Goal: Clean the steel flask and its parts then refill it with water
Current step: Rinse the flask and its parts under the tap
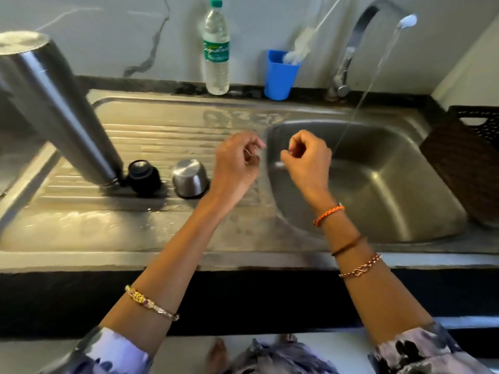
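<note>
Tall brushed-steel flask body (pixel 54 103) stands mouth-down on the ribbed steel draining board (pixel 162 130), at the left of the view. Judged reason: inverted so that water runs out and down the ribs.

Just beside its mouth sits the black round stopper (pixel 144 176), touching or nearly touching the flask. A little to the right stands the small steel cup-lid (pixel 190 178), also upside down, apart from the stopper. All three parts appear to be left to drain.

Left hand (pixel 237 163) hovers over the board edge, fingers loosely curled. Right hand (pixel 307 157) hangs over the steel sink basin (pixel 378 184), fingers also curled. Something thin may be pinched between the two hands; too small to confirm, so I cannot tell whether either grasps anything.

Curved chrome tap (pixel 359 41) is running; a thin stream falls into the basin just right of the right hand.

On the dark desk (pixel 302 93) at the back: clear plastic water bottle with green cap (pixel 216 47), blue plastic tumbler (pixel 280 74) holding a white bottle brush (pixel 299 49). Dark woven basket (pixel 469 155) at the right rim.

Judgement: washing looks largely done; refilling not yet begun.
</note>
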